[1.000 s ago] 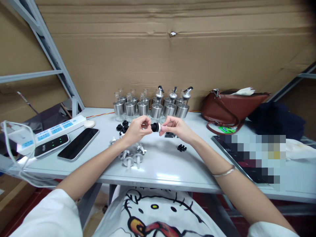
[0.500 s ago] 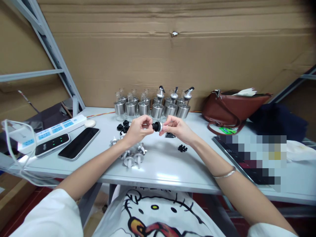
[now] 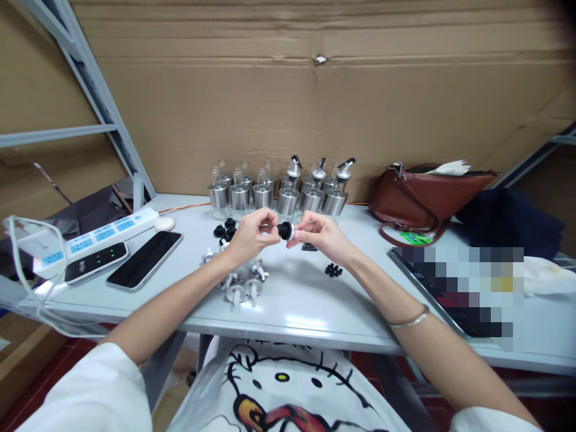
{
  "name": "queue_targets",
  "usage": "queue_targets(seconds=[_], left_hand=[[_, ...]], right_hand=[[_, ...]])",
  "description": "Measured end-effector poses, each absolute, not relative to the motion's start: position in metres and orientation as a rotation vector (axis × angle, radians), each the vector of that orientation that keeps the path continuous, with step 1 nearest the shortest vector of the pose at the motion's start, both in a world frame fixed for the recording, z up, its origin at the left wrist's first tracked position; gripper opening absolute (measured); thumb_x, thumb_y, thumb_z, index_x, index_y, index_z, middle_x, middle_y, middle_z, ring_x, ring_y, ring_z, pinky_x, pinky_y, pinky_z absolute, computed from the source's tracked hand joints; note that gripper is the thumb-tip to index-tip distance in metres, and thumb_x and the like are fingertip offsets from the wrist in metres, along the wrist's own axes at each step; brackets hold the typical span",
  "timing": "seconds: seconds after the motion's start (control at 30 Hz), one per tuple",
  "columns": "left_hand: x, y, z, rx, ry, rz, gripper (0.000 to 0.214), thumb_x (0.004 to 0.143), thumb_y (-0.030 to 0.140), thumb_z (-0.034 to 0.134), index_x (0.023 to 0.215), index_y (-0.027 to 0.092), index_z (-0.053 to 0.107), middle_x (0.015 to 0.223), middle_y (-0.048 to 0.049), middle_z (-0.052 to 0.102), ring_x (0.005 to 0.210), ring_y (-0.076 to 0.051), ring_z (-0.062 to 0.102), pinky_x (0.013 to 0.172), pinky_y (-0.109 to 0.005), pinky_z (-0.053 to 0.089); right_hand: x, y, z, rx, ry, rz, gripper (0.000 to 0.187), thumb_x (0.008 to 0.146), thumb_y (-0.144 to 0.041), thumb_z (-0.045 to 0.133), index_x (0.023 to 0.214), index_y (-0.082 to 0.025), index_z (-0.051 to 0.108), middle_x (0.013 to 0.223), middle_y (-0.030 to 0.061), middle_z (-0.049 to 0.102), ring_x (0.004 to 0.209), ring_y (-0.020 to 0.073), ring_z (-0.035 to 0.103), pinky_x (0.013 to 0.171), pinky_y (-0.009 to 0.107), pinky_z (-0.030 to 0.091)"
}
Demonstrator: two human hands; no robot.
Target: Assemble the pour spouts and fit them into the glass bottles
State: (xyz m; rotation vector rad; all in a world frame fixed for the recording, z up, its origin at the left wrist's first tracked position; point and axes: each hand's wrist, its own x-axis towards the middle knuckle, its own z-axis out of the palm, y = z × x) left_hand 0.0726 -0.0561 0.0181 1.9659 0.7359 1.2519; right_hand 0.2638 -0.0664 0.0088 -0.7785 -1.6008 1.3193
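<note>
Between my hands, above the table, is a bottle pourer spout (image 3: pixel 286 231) with a ribbed black stopper and a silver rim. My left hand (image 3: pixel 254 234) pinches the black stopper end. Fingers of my right hand (image 3: pixel 321 234) are closed on the silver end, which they partly cover. Under my left forearm lie several silver pourer tops (image 3: pixel 243 289). Several black stoppers (image 3: pixel 224 229) sit just left of my left hand. Small black caps (image 3: pixel 333 270) are grouped below my right hand, and dark levers (image 3: pixel 309 246) show partly beneath it.
Several glass bottles with steel sleeves (image 3: pixel 263 197) stand at the back, three with pourers fitted. On the left are a power strip (image 3: pixel 105 235), a phone (image 3: pixel 144 261) and a black device (image 3: pixel 96 263). A brown bag (image 3: pixel 427 195) and a tablet-like panel (image 3: pixel 427 288) lie right.
Both hands stay nearly in place with the pourer spout between them. The right fingers have shifted slightly around the silver end. The view has moved very slightly.
</note>
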Motion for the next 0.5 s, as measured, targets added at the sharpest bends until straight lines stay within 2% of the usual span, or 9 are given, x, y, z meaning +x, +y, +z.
queue_targets(seconds=[0.1, 0.17, 0.27, 0.33, 0.4, 0.5], left_hand=[[0.0715, -0.0544, 0.0191, 2.039, 0.755, 1.275, 0.005, 0.064, 0.016, 0.050, 0.067, 0.018, 0.046, 0.067, 0.0030, 0.047, 0.060, -0.008, 0.045, 0.055, -0.019, 0.039], [0.0708, -0.0538, 0.0199, 2.109, 0.803, 1.297, 0.004, 0.064, 0.015, 0.050, 0.066, 0.017, 0.047, 0.066, 0.0031, 0.048, 0.058, -0.008, 0.044, 0.054, -0.019, 0.037], [0.0703, -0.0541, 0.0205, 2.188, 0.875, 1.328, 0.005, 0.065, 0.013, 0.051, 0.066, 0.017, 0.048, 0.065, 0.0036, 0.050, 0.059, -0.009, 0.044, 0.055, -0.020, 0.036], [0.0702, -0.0547, 0.0204, 2.212, 0.897, 1.331, 0.006, 0.065, 0.012, 0.051, 0.066, 0.018, 0.049, 0.064, 0.0042, 0.050, 0.059, -0.009, 0.044, 0.057, -0.021, 0.037], [0.0701, -0.0550, 0.0197, 2.225, 0.904, 1.318, 0.007, 0.066, 0.012, 0.051, 0.066, 0.018, 0.048, 0.063, 0.0045, 0.050, 0.058, -0.009, 0.045, 0.057, -0.021, 0.037], [0.0705, -0.0550, 0.0177, 2.264, 0.893, 1.289, 0.007, 0.066, 0.011, 0.052, 0.067, 0.018, 0.049, 0.065, 0.0043, 0.051, 0.059, -0.009, 0.045, 0.057, -0.021, 0.036]], right_hand=[[0.2641, -0.0657, 0.0117, -0.818, -1.689, 1.207, 0.033, 0.070, -0.042, 0.073, 0.073, -0.020, 0.048, 0.075, 0.0028, 0.070, 0.072, 0.0174, 0.067, 0.070, 0.034, 0.051], [0.2646, -0.0649, 0.0138, -0.882, -1.738, 0.974, 0.031, 0.067, -0.043, 0.075, 0.073, -0.020, 0.055, 0.082, 0.0033, 0.065, 0.076, 0.0162, 0.061, 0.067, 0.030, 0.049], [0.2659, -0.0648, 0.0165, -0.990, -1.753, 0.692, 0.024, 0.070, -0.041, 0.072, 0.076, -0.019, 0.063, 0.074, 0.0007, 0.055, 0.066, 0.0123, 0.051, 0.058, 0.026, 0.043], [0.2669, -0.0661, 0.0175, -1.024, -1.795, 0.757, 0.023, 0.075, -0.040, 0.067, 0.084, -0.019, 0.064, 0.064, -0.0025, 0.051, 0.055, 0.0103, 0.047, 0.053, 0.025, 0.040], [0.2673, -0.0679, 0.0177, -1.033, -1.839, 0.872, 0.027, 0.077, -0.041, 0.064, 0.092, -0.018, 0.062, 0.061, -0.0028, 0.055, 0.054, 0.0111, 0.051, 0.053, 0.026, 0.042], [0.2654, -0.0703, 0.0162, -1.043, -1.836, 0.914, 0.031, 0.076, -0.042, 0.065, 0.095, -0.018, 0.062, 0.073, 0.0023, 0.065, 0.066, 0.0155, 0.061, 0.059, 0.029, 0.049]])
